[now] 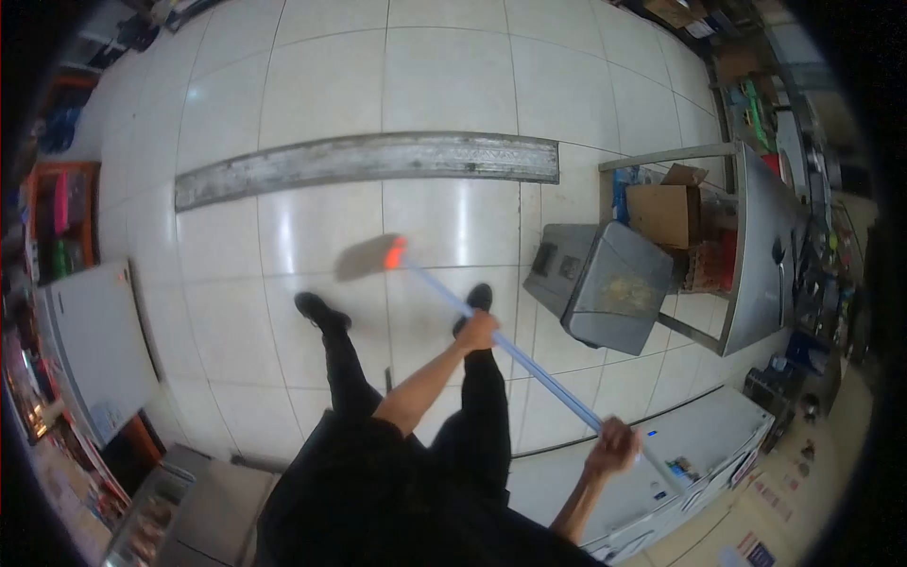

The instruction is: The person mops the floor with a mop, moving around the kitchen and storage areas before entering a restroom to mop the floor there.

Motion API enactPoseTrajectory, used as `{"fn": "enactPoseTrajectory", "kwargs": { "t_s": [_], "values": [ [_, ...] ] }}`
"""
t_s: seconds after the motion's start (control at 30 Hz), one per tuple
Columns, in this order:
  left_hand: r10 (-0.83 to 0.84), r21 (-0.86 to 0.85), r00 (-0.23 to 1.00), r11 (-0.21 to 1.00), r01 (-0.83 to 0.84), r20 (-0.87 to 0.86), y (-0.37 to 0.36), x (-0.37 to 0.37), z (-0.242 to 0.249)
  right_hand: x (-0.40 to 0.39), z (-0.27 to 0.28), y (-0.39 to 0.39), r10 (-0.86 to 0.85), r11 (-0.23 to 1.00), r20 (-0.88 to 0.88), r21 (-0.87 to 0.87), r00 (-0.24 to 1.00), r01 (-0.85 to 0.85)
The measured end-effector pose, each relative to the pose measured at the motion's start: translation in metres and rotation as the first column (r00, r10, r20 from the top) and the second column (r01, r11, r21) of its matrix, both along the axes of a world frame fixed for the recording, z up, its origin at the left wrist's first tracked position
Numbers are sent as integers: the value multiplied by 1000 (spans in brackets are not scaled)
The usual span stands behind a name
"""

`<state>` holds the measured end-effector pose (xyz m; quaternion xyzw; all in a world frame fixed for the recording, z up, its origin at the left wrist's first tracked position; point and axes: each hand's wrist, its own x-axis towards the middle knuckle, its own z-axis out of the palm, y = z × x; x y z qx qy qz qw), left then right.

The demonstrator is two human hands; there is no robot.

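Observation:
Both my hands are wrapped round the pale blue stick of a broom point(539, 369), which slants from the lower right to the floor ahead of me. My left hand point(479, 331) grips the middle of the stick, above my right shoe. Higher up, my right hand point(619, 445) is closed round the end of the stick. The broom's orange head point(396, 252) is low over the tiles, just beyond my feet. Its greyish-brown bristles point(366, 257) point left and look blurred.
A metal strip point(368, 163) crosses the tiled floor ahead. To the right stand a grey lidded bin point(619, 288) and a steel table point(765, 250) with cardboard boxes point(661, 213) underneath. White chest freezers point(99, 340) stand at the left and a similar white unit point(699, 435) lower right.

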<state>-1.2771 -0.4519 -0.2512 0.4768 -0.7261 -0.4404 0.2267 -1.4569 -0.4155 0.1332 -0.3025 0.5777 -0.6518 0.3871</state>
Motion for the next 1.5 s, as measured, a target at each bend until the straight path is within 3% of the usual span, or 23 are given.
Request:
{"fn": "enactPoseTrajectory", "kwargs": {
  "t_s": [0.07, 0.1, 0.17, 0.27, 0.33, 0.37, 0.57, 0.63, 0.7, 0.77, 0.8, 0.83, 0.9, 0.93, 0.97, 1.0, 1.03, 1.07, 1.13, 1.27, 1.37, 1.47, 1.5],
  "values": [
    [-270, 78, 961, 961, 265, 53, -31, -91, 30, -34, 42, 12, -45, 999, -100, -21, 994, 43],
    [-236, -63, 965, 971, 230, -112, -41, -124, 40, -37, 53, 10, -33, 999, -89, -6, 995, 33],
    [-328, -90, 922, 944, 316, -207, -61, -178, 47, -24, 64, 6, -343, 939, -267, -90, 901, 331],
    [-488, -4, 863, 871, 492, -134, -70, -242, 55, -47, 44, 8, -197, 974, -396, -187, 897, 131],
    [-282, -38, 939, 959, 280, -198, -57, -242, 71, -78, 40, 8, -116, 984, -390, -174, 914, 50],
    [-224, -32, 957, 975, 222, -186, -54, -229, 86, -71, 50, 2, -225, 974, -387, -115, 894, 195],
    [250, -5, 961, 968, -252, -118, 3, -33, 82, -12, 13, 6, 86, 995, -32, 58, 996, -84],
    [344, 106, 939, 933, -345, 22, 27, 80, 48, 67, -28, -3, 222, 966, 161, 99, 962, -239],
    [654, -135, 751, 739, -660, -91, 59, 211, 12, 182, -66, -10, 431, 879, 192, 133, 882, -459],
    [627, -78, 764, 778, -623, 151, 95, 378, -12, 322, -109, 0, 579, 785, 322, 26, 749, -619],
    [698, -170, 652, 711, -683, 297, 119, 453, -30, 401, -128, 13, 575, 772, 275, 127, 770, -622],
    [809, -93, 485, 540, -837, 330, 146, 531, 4, 472, -155, 21, 809, 577, 191, -77, 556, -813],
    [845, -322, -60, 136, -937, 532, 219, 642, 106, 653, -166, 64, 685, 664, 252, 170, 684, -728],
    [870, -255, -114, 14, -967, 479, 263, 679, 128, 727, -199, 68, 901, 424, 83, 42, 426, -905],
    [886, -183, -172, -101, -978, 431, 309, 707, 147, 819, -211, 94, 844, 478, 278, -3, 459, -878],
    [886, -213, -235, -160, -964, 400, 360, 723, 159, 904, -185, 121, 842, 442, 343, 6, 417, -897],
    [880, -242, -294, -213, -947, 372, 411, 726, 171, 975, -179, 141, 964, 246, 166, -243, 209, -938],
    [860, -212, -325, -259, -942, 393, 463, 720, 171, 1037, -122, 178, 920, 283, 316, -124, 232, -951],
    [794, -139, -425, -407, -903, 435, 546, 707, 191, 1116, -59, 218, 984, 168, -23, -239, 179, -956],
    [729, -62, -550, -579, -813, 407, 634, 673, 232, 1132, 8, 240, 971, -40, -220, -542, 96, -839],
    [714, 118, -634, -686, -718, 295, 649, 679, 245, 1104, 18, 186, 964, 91, -163, -532, 208, -842],
    [673, 343, -691, -735, -585, 263, 658, 694, 239, 1079, 38, 124, 982, 59, -133, -445, 131, -893],
    [730, 369, -609, -683, -630, 310, 665, 701, 227, 1078, 45, 114, 971, 108, -152, -402, 183, -909]
  ]
}}
